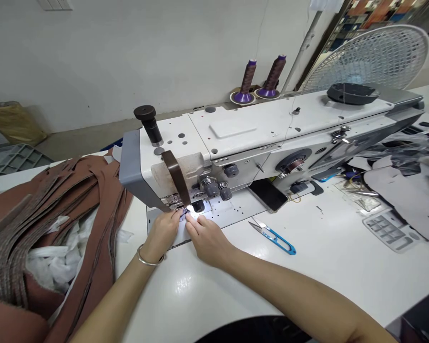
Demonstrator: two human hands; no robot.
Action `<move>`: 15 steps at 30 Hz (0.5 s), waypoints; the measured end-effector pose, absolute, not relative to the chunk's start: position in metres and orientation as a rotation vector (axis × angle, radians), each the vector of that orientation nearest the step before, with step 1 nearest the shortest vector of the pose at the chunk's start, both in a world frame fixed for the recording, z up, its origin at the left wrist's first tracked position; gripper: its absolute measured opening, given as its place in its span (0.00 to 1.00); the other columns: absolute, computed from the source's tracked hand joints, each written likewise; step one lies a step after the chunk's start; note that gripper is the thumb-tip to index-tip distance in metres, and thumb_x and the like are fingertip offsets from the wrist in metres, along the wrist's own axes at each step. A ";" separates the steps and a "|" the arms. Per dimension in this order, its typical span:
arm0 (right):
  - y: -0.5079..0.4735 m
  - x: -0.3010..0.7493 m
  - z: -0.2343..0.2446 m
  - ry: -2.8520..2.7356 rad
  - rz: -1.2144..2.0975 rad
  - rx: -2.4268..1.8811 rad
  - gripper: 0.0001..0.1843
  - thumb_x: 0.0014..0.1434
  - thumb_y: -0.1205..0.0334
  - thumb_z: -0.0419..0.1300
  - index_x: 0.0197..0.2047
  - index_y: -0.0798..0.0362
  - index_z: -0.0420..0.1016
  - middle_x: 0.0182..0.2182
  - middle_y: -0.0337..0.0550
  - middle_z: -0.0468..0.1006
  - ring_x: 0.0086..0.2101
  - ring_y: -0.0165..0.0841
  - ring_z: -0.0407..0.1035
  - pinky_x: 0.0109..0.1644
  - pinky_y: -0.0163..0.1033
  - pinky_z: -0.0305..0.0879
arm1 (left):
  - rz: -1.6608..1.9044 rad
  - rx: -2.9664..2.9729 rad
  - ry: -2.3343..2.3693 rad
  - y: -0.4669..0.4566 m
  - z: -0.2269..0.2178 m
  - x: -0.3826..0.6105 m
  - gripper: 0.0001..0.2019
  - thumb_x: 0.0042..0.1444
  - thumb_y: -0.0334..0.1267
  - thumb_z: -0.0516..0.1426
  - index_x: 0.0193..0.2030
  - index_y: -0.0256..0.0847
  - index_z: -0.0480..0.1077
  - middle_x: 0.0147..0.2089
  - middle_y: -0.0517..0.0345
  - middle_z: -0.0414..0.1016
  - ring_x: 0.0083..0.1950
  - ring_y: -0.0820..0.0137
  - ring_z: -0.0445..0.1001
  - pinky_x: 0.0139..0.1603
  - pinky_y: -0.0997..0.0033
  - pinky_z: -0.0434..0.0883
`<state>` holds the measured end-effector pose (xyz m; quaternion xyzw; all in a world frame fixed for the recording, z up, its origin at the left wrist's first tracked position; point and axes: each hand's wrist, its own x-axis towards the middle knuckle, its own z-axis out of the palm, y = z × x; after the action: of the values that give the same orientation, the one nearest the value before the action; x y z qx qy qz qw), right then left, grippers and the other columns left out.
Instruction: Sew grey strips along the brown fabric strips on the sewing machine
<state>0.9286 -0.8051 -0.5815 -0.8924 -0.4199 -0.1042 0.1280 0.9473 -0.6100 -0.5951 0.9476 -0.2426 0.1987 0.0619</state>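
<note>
Hands first: we're pinching the strap (177, 176) end under the machine (271, 128) foot, left hand (163, 232) and right hand (207, 238) both pressing it flat so it feeds straight. Snips (273, 236) are lying handy nearby.

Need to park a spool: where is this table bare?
Bare white table in front of the blue snips, between the right hand and the grey keypad. Crowded: brown strips past the left hand, fabric pieces behind the keypad.
</note>
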 end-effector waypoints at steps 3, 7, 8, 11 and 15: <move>-0.805 0.929 -0.582 -1.209 -0.288 -2.600 0.17 0.59 0.76 0.48 0.48 0.64 0.71 0.58 0.59 0.69 0.38 0.42 0.59 0.36 0.44 0.62 | 0.514 2.917 -0.701 -0.609 -0.592 0.952 0.15 0.61 0.27 0.47 0.44 0.36 0.75 0.37 0.48 0.80 0.32 0.63 0.77 0.34 0.65 0.73; -0.804 0.929 -0.582 -1.202 -0.290 -2.604 0.16 0.60 0.75 0.49 0.49 0.63 0.71 0.59 0.57 0.67 0.38 0.41 0.59 0.36 0.44 0.62 | 0.495 2.932 -0.711 -0.609 -0.586 0.957 0.14 0.60 0.26 0.48 0.42 0.38 0.75 0.32 0.51 0.80 0.30 0.65 0.77 0.31 0.69 0.71; -0.804 0.929 -0.582 -1.200 -0.293 -2.603 0.16 0.60 0.75 0.49 0.49 0.63 0.70 0.59 0.57 0.67 0.38 0.41 0.59 0.36 0.44 0.62 | 0.497 2.931 -0.720 -0.609 -0.585 0.958 0.14 0.60 0.26 0.48 0.41 0.38 0.75 0.32 0.51 0.80 0.30 0.64 0.77 0.31 0.69 0.71; -0.805 0.929 -0.581 -1.198 -0.283 -2.597 0.16 0.59 0.75 0.50 0.50 0.64 0.70 0.59 0.57 0.68 0.38 0.41 0.60 0.37 0.43 0.62 | 0.516 2.928 -0.735 -0.610 -0.582 0.958 0.14 0.59 0.24 0.48 0.40 0.37 0.74 0.32 0.50 0.79 0.31 0.63 0.77 0.32 0.68 0.71; -0.805 0.929 -0.579 -1.198 -0.272 -2.590 0.17 0.58 0.75 0.50 0.50 0.64 0.70 0.58 0.58 0.68 0.38 0.41 0.60 0.36 0.44 0.63 | 0.535 2.919 -0.743 -0.609 -0.585 0.957 0.14 0.60 0.25 0.48 0.41 0.37 0.74 0.34 0.49 0.79 0.32 0.63 0.77 0.34 0.66 0.72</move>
<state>0.9286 -0.8050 -0.5793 -0.8951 -0.4138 -0.0939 0.1369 0.9566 -0.6089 -0.5850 0.9534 -0.2428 0.1746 0.0410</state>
